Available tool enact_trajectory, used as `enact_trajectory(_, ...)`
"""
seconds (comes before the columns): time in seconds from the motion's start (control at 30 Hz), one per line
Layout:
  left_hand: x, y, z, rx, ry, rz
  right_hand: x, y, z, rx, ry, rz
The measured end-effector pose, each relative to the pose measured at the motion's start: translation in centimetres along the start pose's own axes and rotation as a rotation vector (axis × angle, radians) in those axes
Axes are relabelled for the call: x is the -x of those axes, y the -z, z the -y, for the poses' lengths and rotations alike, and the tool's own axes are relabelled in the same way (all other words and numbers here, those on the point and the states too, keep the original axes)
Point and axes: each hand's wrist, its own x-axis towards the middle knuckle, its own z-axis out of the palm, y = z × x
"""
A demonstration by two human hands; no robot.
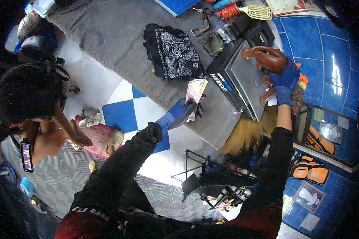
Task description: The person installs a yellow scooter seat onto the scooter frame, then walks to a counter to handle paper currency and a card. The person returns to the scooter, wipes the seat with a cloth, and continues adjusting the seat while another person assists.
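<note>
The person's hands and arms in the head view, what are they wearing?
Both the left hand and the right hand are covered by blue gloves that reach past the wrists. Long black sleeves run down both forearms to the glove cuffs. Near the lower edge the clothing turns dark red, with pale lettering across the left upper arm. No watch or jewellery shows.

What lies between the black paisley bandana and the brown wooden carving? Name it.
In the head view, a flat grey metal box with a dark edge lies between the bandana and the carving, which the right hand holds.
</note>
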Motion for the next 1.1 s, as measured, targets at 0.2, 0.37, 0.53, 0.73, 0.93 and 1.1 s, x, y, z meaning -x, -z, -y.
enact_trajectory(0.2,-0.8,0.1,1.0,0.042,-0.121,0.025,3.3,2.8,2.1,0.116,-0.241,-0.039)
enact_trajectory(0.37,-0.7,-0.1,0.8,0.143,-0.141,0.072,5.9,3.1,3.7,0.178,-0.189,-0.019)
enact_trajectory(0.53,0.1,-0.1,0.0,0.177,-0.137,0.100,7.2,1.6,4.2,0.242,-0.150,0.010)
enact_trajectory(0.73,0.5,0.0,0.1,0.309,-0.090,0.105,7.2,2.0,3.6,0.218,-0.103,0.057)
enact_trajectory(0.93,8.9,-0.5,0.0,0.614,-0.006,0.232,10.7,6.4,9.4,-0.014,-0.119,-0.173)
enact_trajectory(1.1,19.8,1.1,-0.9,0.782,0.163,0.369,22.7,14.0,24.5,-1.471,-0.355,0.446)
